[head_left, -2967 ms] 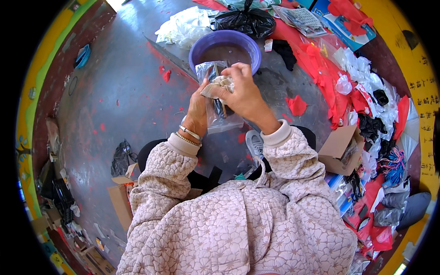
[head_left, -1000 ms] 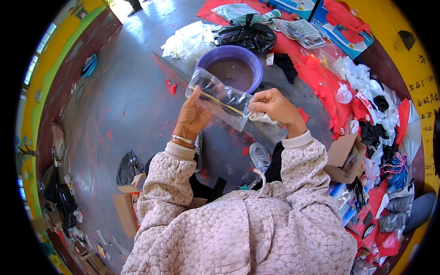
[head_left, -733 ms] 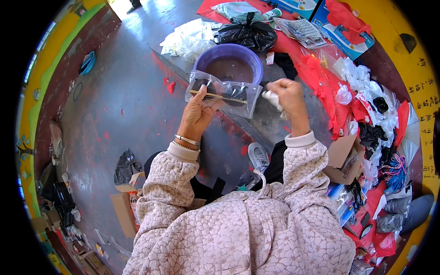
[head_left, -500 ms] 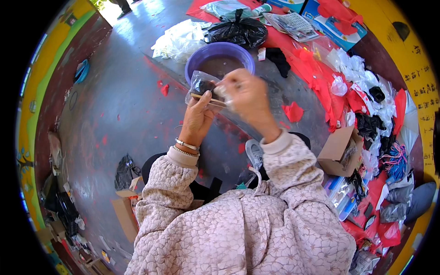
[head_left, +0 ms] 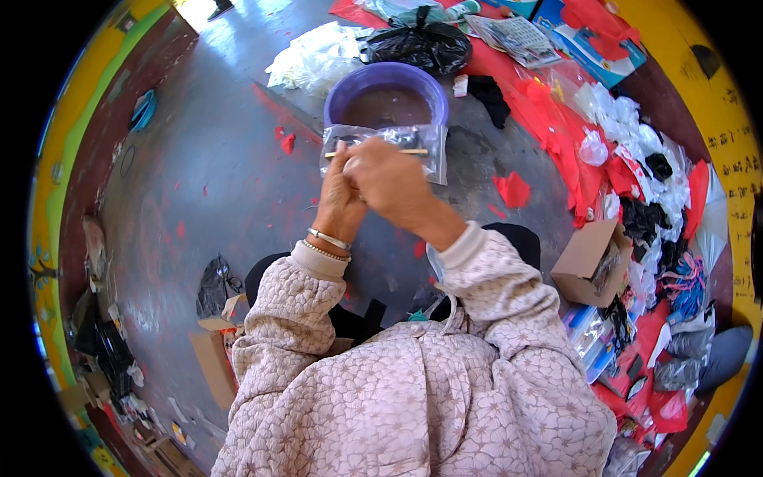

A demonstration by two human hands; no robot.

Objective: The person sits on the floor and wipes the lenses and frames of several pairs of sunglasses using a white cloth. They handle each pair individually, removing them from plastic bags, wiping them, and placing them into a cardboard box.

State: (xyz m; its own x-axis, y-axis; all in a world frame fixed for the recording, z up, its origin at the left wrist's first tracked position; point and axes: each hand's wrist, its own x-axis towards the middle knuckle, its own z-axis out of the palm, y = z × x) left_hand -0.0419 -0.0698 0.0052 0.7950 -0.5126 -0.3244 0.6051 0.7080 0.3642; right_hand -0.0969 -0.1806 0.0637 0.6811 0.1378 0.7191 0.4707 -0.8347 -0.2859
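A clear plastic bag with dark bits and a thin yellow stick inside is held up in front of me. My left hand, with bangles at the wrist, grips the bag's lower left part. My right hand lies over the left one and pinches the bag near its middle. Both hands meet just above my lap. A purple plastic basin stands on the floor right behind the bag.
White plastic sheets and a black bag lie beyond the basin. Red cloth scraps, small packets and dark bits crowd the right side. An open cardboard box sits at my right, another box at my left.
My hands spread the bag wide a second ago, then came together. Both now grip it close to each other, and the bag hangs flat before the basin.
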